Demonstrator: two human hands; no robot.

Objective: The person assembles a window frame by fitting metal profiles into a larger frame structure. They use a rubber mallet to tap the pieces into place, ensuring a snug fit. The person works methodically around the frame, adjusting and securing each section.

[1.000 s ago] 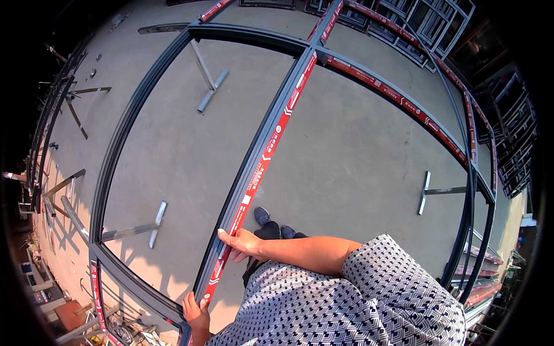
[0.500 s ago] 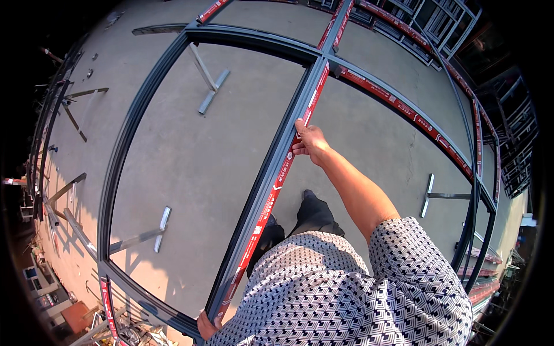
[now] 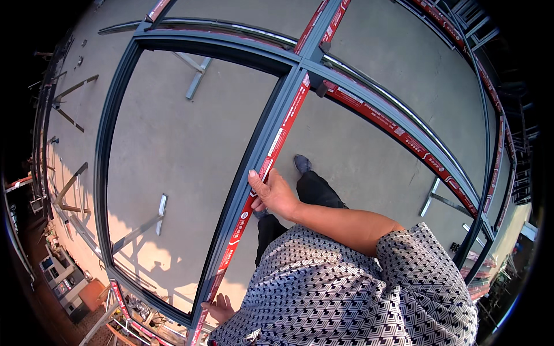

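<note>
A large dark grey window frame [image 3: 108,132] with several openings spreads in front of me. A long bar [image 3: 291,104] of it, edged with red printed protective film, runs from the upper middle down to my waist. My right hand [image 3: 277,195] grips this bar about midway, thumb on top and fingers curled at the red side. At the bar's near end is my left hand [image 3: 220,308], its thumb side touching the red edge and its fingers loosely apart beside it. A crossbar [image 3: 392,109] with red film branches off to the right.
Metal T-shaped supports [image 3: 161,213] show through the left opening, and another support [image 3: 430,197] is at the right. Angled metal legs [image 3: 74,184] stand left of the frame. Assorted scraps [image 3: 144,317] lie at lower left. Grey concrete floor [image 3: 190,138] lies beneath.
My view has shifted, and one foot now shows farther forward. My right hand keeps its place on the bar with the arm more bent. The left hand's fingers have come into sight beside the bar.
</note>
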